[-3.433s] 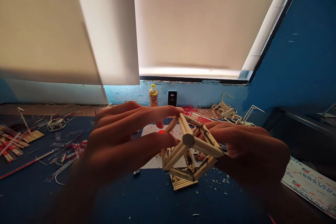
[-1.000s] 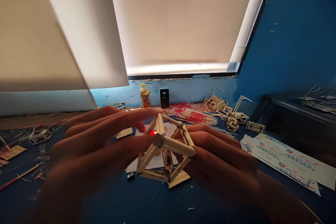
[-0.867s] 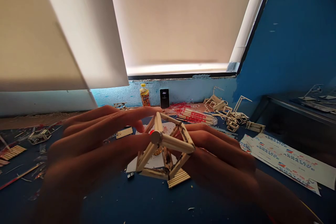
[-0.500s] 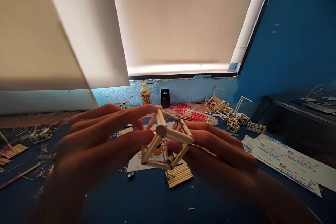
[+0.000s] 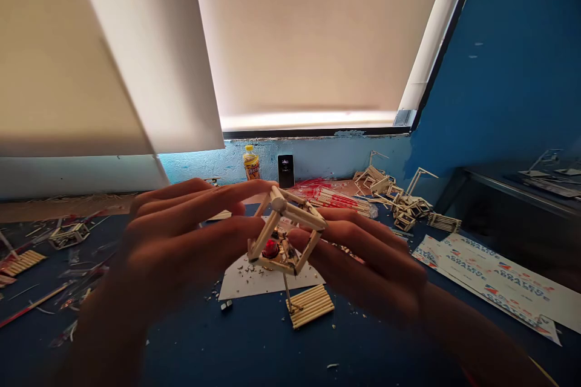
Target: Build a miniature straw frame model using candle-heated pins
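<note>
Near the left edge of the blue surface (image 5: 218,351), a flat stick panel (image 5: 26,262) and a small stick cage (image 5: 69,234) lie flat, presumably out of the working area. The left hand (image 5: 172,236) is partly curled, index finger on the top corner of the open stick frame (image 5: 302,216), thumb at its left side; likely to steady that joint. Bottle (image 5: 251,164) and phone (image 5: 285,170) stand upright by the far edge, probably for safekeeping. The frame is held tilted above the white sheet (image 5: 240,284), which perhaps catches crumbs around the red object (image 5: 271,248). Nearer the front edge lies a slatted stick panel (image 5: 313,306); a thin stick rises from it, its join to the frame undeterminable. The right hand (image 5: 372,254) is loosely closed, fingers and thumb pinching the frame's right side, apparently as counter-support. Towards the far right corner, finished-looking frames (image 5: 406,208) are heaped; printed sheets (image 5: 490,284) overlap by the right edge.
</note>
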Tool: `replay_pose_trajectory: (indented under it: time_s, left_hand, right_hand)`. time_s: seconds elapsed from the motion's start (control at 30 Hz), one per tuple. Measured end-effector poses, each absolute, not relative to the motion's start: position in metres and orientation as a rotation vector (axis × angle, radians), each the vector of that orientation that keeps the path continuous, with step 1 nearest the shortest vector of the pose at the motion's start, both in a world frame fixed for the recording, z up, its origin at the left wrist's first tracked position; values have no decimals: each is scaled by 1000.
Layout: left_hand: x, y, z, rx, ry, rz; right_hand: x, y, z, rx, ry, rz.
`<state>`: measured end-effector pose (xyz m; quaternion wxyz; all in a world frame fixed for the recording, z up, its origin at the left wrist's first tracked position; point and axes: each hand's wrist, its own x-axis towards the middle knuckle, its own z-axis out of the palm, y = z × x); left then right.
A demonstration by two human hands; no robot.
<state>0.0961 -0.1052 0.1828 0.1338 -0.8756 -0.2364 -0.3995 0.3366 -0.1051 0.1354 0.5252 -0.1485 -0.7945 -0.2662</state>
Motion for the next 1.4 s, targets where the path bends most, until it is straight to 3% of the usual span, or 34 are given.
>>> replay_pose_trajectory:
  time_s: [0.27,0.5,0.93,1.4]
  left_hand:
    - [95,-52,173,-2570,-667,-1055]
    - [93,-9,146,-2858,-1013,-861]
    - [79,1,115,-3067,-1235,-890]
    - [71,6,88,-3052,-1420,-929]
  right_hand:
    - [336,-63,120,-414,-1904,-433]
    - [338,-23,103,-599,-2022,-159]
    - [340,1,102,-710,-2301,255]
    - [338,26,86,-650,-2456,394]
